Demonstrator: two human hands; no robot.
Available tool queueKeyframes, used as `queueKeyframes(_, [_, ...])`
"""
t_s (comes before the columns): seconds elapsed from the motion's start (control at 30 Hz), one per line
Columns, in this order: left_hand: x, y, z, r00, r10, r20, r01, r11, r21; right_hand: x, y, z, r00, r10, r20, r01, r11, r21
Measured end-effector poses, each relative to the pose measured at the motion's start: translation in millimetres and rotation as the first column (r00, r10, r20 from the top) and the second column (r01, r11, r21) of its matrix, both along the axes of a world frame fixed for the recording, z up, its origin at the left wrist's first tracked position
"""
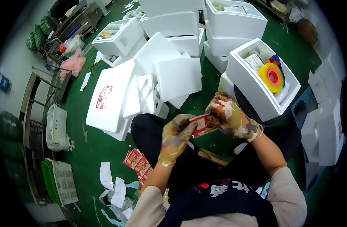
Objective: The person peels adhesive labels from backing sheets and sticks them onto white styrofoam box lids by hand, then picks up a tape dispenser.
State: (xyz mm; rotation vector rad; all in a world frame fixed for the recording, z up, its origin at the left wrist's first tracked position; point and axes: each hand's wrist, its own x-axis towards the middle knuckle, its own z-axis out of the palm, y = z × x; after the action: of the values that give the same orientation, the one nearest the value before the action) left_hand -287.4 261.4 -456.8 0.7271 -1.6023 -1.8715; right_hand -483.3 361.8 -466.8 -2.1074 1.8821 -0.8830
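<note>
Beyond and right of my right hand [230,115] stands an open foam box [253,90] holding a yellow tape roll [264,77]. That hand and my left hand [176,135] both pinch a red card [199,127] between them, neither nearer, its longer visible side running hand to hand. I count one such box, one roll, one held card; left of my left hand, loose red cards [138,162] overlap uncountably.
</note>
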Motion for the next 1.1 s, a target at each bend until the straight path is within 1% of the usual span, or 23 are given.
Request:
queueKeyframes(0.07, [16.0,-14.0,19.2,0.989,-0.089,0.12,0.088,0.996,0.015,-1.3,-0.2,10.3,0.996,0.04,0.082,-0.043,0.998,0.036])
queueKeyframes(0.13, [21.6,-19.8,21.4,0.983,-0.146,0.113,0.146,0.989,0.014,2.7,-0.4,18.6,0.983,0.069,0.169,-0.083,0.994,0.077])
queueKeyframes(0.2, [23.2,-23.2,25.7,0.963,-0.24,0.123,0.221,0.964,0.151,10.2,-5.7,27.0,0.981,0.009,0.193,-0.019,0.999,0.051])
queueKeyframes(0.23, [23.0,-25.8,20.0,0.967,-0.238,0.097,0.221,0.963,0.157,19.5,-11.6,36.3,0.997,-0.08,0.01,0.08,0.995,-0.06])
queueKeyframes(0.27, [22.6,-26.3,17.1,0.965,-0.243,0.095,0.226,0.961,0.158,27.1,-12.9,35.6,0.996,-0.085,0.008,0.085,0.995,-0.059])
queueKeyframes(0.33, [22.0,-25.2,13.0,0.983,-0.181,-0.028,0.182,0.955,0.233,45.7,-5.7,28.6,0.959,-0.251,0.131,0.274,0.94,-0.206])
queueKeyframes(0.4, [20.6,-22.0,11.8,0.985,-0.167,-0.043,0.172,0.96,0.219,59.3,4.5,38.0,0.926,-0.172,0.335,0.161,0.985,0.062])
queueKeyframes(0.43, [19.6,-19.3,11.4,0.99,-0.135,-0.024,0.138,0.976,0.171,63.9,3.8,36.9,0.955,-0.14,0.263,0.161,0.985,-0.06])
queueKeyframes(0.5, [18.8,-14.8,15.0,0.994,-0.113,-0.006,0.113,0.985,0.127,68.2,5.7,29.4,0.975,-0.126,0.185,0.159,0.972,-0.175])
queueKeyframes(0.57, [17.5,-12.7,22.9,0.984,-0.137,0.112,0.141,0.99,-0.029,68.0,5.9,19.0,0.979,-0.162,0.124,0.189,0.949,-0.253])
queueKeyframes(0.6, [17.8,-12.6,23.0,0.984,-0.139,0.111,0.143,0.989,-0.029,66.1,9.0,19.0,0.979,-0.165,0.123,0.191,0.948,-0.253])
queueKeyframes(0.67, [19.0,-12.7,23.1,0.976,-0.172,0.137,0.196,0.962,-0.188,60.7,16.2,21.4,0.999,-0.05,0.0,0.05,0.997,-0.055])
queueKeyframes(0.7, [19.7,-14.8,21.0,0.975,-0.16,0.151,0.202,0.925,-0.323,60.0,11.3,38.4,0.997,-0.027,-0.073,0.023,0.999,-0.048])
queueKeyframes(0.73, [19.3,-16.8,21.9,0.976,-0.161,0.15,0.202,0.924,-0.324,61.1,9.6,45.9,0.997,-0.027,-0.074,0.024,0.999,-0.048])
queueKeyframes(0.8, [17.5,-20.9,23.6,0.947,-0.237,0.217,0.312,0.838,-0.448,63.1,7.5,53.5,0.912,-0.176,0.372,0.15,0.984,0.098])
queueKeyframes(0.83, [18.8,-21.2,21.4,0.947,-0.236,0.216,0.311,0.838,-0.448,69.0,10.0,47.6,0.722,-0.236,0.651,0.21,0.971,0.119])
queueKeyframes(0.87, [21.0,-21.5,16.3,0.966,-0.235,0.112,0.258,0.92,-0.296,65.6,10.0,42.7,0.811,-0.223,0.541,0.277,0.961,-0.02])
queueKeyframes(0.9, [21.9,-22.7,11.0,0.977,-0.212,0.008,0.212,0.969,-0.129,63.8,16.0,34.0,0.685,-0.258,0.681,0.308,0.95,0.05])
queueKeyframes(0.93, [16.8,-21.6,4.8,0.977,-0.115,-0.182,0.117,0.993,0.002,62.4,24.6,22.3,0.538,-0.288,0.792,0.322,0.939,0.123])
queueKeyframes(0.97, [16.7,-28.3,-5.2,0.969,-0.052,-0.24,0.098,0.978,0.184,61.0,32.0,5.9,0.604,-0.285,0.745,0.339,0.937,0.083])
queueKeyframes(1.0, [17.8,-34.3,-16.7,0.959,0.02,-0.282,0.088,0.927,0.365,63.6,34.4,-2.2,0.661,-0.187,0.727,0.292,0.956,-0.02])
queueKeyframes(1.07, [16.0,-26.7,-34.9,0.931,0.1,-0.352,0.034,0.934,0.355,62.6,36.5,-0.5,0.82,-0.153,0.552,0.182,0.983,0.003])
queueKeyframes(1.1, [10.1,-30.8,-39.0,0.959,0.094,-0.268,0.033,0.901,0.432,58.9,32.1,1.9,0.886,-0.125,0.447,0.177,0.981,-0.078])
